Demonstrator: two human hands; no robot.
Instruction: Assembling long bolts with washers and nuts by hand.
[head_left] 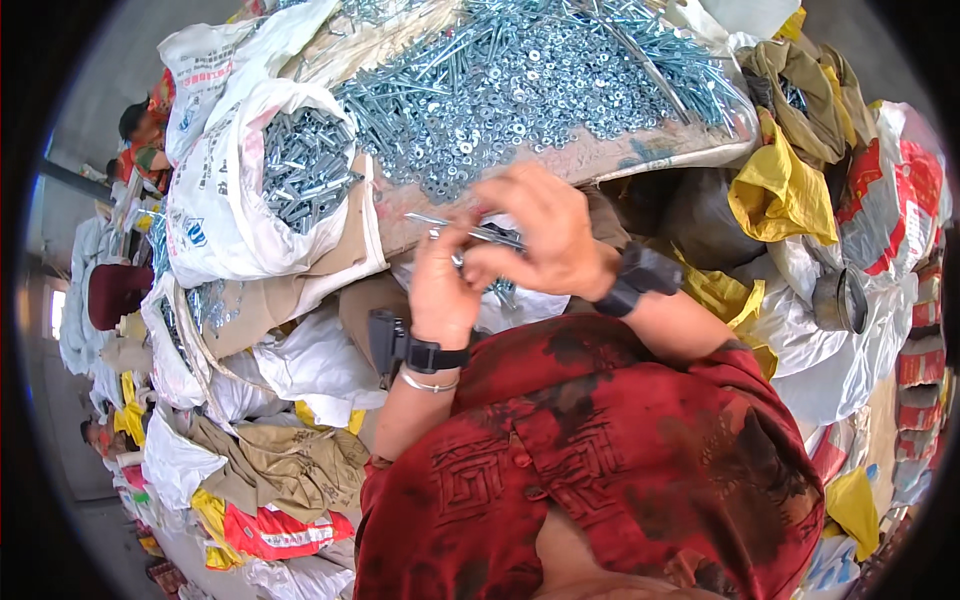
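Left hand (442, 285) grasping slim metal bolts (495, 236) at its fingertips; right hand (550, 220) curled over their other end, motion-blurred, can't tell if it's gripping or just touching; bolts sit between the two hands, just short of the table (640, 150) edge; loose washers (540, 90) heaped on it beyond both hands, long bolts (410, 75) behind them; white sack (225, 215) of short metal pieces (305, 170) left of the left hand; yellow sack (785, 190) well right of the right hand.
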